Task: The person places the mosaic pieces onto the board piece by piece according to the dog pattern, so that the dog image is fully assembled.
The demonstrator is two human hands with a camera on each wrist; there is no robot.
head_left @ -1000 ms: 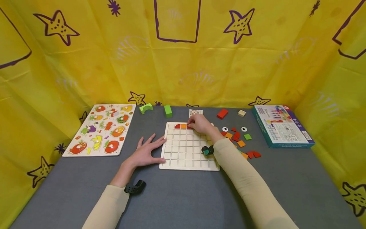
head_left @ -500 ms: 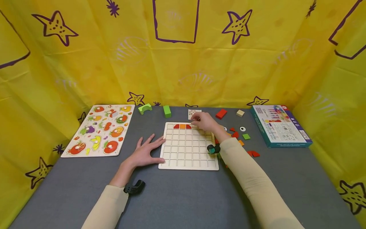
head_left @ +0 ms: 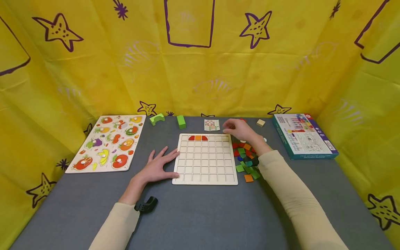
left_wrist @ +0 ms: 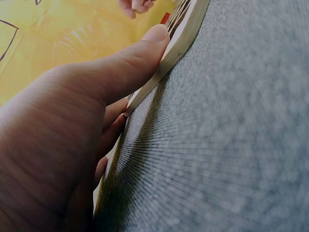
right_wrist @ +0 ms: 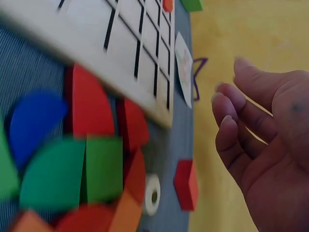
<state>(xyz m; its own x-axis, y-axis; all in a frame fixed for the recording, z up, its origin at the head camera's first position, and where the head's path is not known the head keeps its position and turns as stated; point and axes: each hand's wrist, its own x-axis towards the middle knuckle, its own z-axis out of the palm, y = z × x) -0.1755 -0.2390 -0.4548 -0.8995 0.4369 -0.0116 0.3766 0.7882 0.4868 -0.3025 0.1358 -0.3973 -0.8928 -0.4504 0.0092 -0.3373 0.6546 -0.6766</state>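
Observation:
A pale wooden grid board [head_left: 204, 163] lies flat on the grey table. In its top row sit a red quarter piece [head_left: 191, 138], an orange square [head_left: 198, 138] and a second red quarter piece [head_left: 204, 138]. My left hand [head_left: 157, 168] rests at the board's left edge with its fingers spread. In the left wrist view the thumb [left_wrist: 140, 55] lies over the rim. My right hand [head_left: 240, 130] hovers beyond the board's top right corner, its fingers loosely bent and nothing between them in the right wrist view. A small pattern card [head_left: 211, 125] lies just left of it.
Right of the board is a pile of coloured pieces [head_left: 247, 152], partly under my right wrist. A fruit puzzle [head_left: 107, 144] lies at left, a game box [head_left: 304, 137] at right. Green blocks [head_left: 181, 122] and a pale block [head_left: 260, 122] stand along the back, before a yellow curtain.
My right hand has let go of the second red quarter piece in the top row and moved right, past the card. The left hand stays at the board's edge.

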